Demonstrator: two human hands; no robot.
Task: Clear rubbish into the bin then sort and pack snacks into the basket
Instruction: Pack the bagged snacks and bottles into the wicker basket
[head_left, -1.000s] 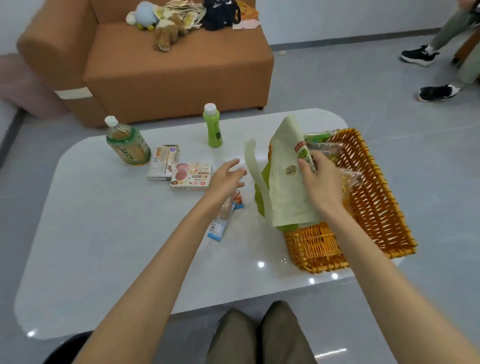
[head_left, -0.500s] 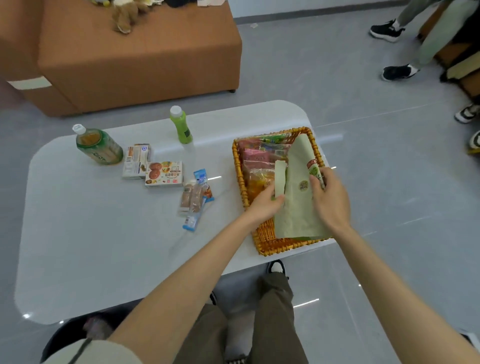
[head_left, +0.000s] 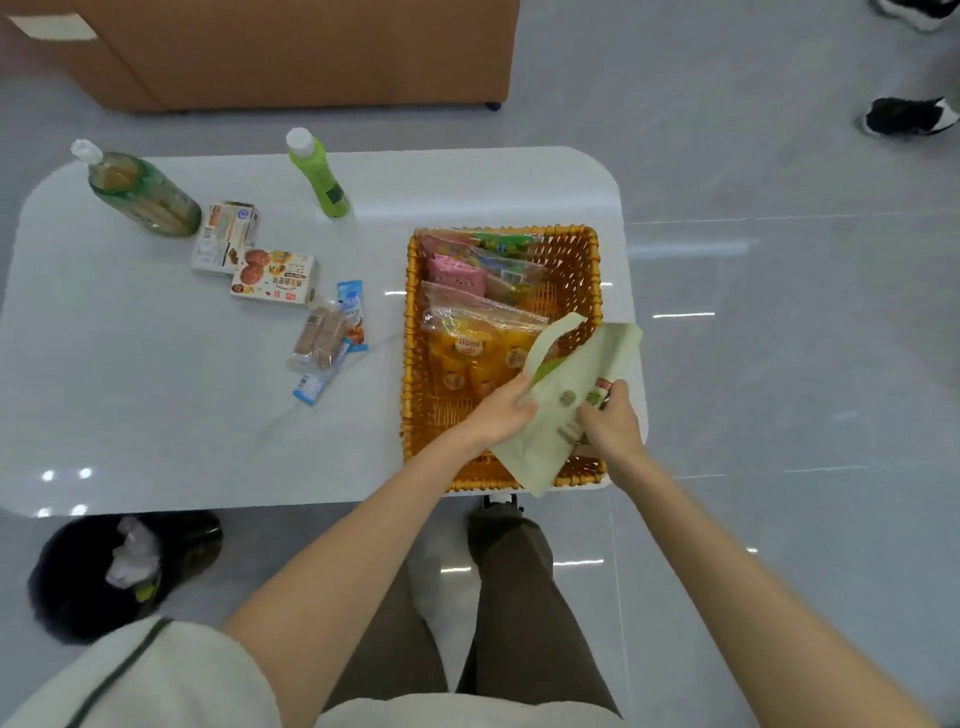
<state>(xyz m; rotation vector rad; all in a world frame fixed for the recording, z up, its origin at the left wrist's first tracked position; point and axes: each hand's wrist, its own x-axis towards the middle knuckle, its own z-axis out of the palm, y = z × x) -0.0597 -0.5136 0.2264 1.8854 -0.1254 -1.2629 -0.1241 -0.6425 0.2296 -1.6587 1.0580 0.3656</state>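
Both hands hold a pale green bag (head_left: 563, 415) over the near right corner of the orange wicker basket (head_left: 411, 322). The left hand (head_left: 501, 410) grips the bag's left edge with curled fingers. The right hand (head_left: 610, 423) pinches its right edge next to a printed label. The bag's handle loop stands up just beyond the left hand.

Inside the basket, just beyond the hands, lie a yellow snack packet (head_left: 475, 353), a pink packet (head_left: 456, 274) and a green packet (head_left: 506, 241). The basket sits on the white counter (head_left: 156, 395).

Left of the left hand, well apart from it, a cluster of wrapped snack bars (head_left: 324, 338) lies on the counter. Beyond them are a biscuit box (head_left: 274, 275) and a second box (head_left: 224, 238). Further off stand a tea bottle (head_left: 140, 189) and a small green bottle (head_left: 317, 176).

On the floor, below and left of the left forearm, a black bin (head_left: 78, 582) holds crumpled rubbish.
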